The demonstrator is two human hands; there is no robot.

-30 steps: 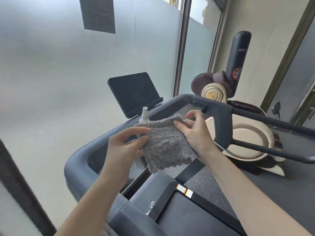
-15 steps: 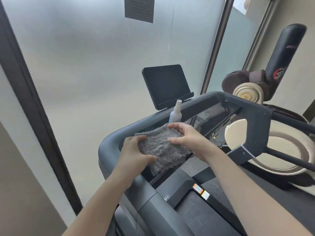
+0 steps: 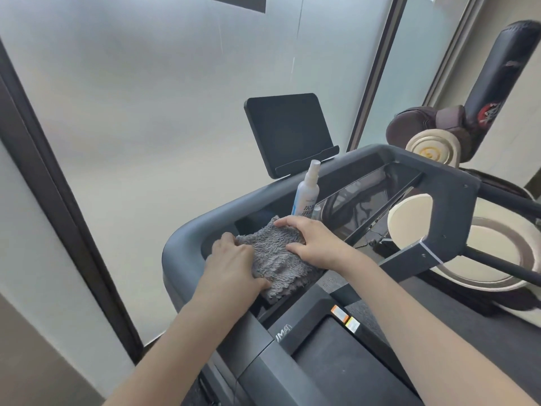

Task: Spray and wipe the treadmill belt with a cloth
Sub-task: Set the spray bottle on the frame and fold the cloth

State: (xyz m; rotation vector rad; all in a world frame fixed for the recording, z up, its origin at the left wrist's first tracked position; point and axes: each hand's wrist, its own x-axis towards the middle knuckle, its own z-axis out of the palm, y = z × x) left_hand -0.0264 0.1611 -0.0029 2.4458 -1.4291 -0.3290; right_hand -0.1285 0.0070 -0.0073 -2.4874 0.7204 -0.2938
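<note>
**Cloth bunched on the console, belt not yet wiped**

Head camera: the white spray bottle (image 3: 306,191) stands upright in the recess of the treadmill console (image 3: 187,238) and serves as the landmark here. Just in front of the bottle, on its near side, the grey cloth (image 3: 275,262) lies crumpled on the console ledge. The left hand (image 3: 234,268) is on the far-left side of the cloth from the bottle. Its fingers are curled into the cloth's edge and its thumb is tucked along the lower hem, so it grips the fabric. The right hand (image 3: 313,241) sits directly below the bottle, its fingers fairly straight, close together and laid over the top of the cloth, pressing it down. This looks like folding or gathering the cloth into a pad near the bottle, so one hand can free itself to take the sprayer.

The treadmill belt (image 3: 345,373) runs well below and nearer than the bottle, dark and bare, with neither hand on it. Behind the bottle a black tablet stand (image 3: 289,133) rises against the frosted glass wall (image 3: 146,112). To the bottle's right sit a cream-and-brown massage chair (image 3: 433,148) and a black punch bag (image 3: 503,83), both well apart from it. The console frame lies between the hands and the belt, so reaching the belt likely means coming back over or around it
</note>
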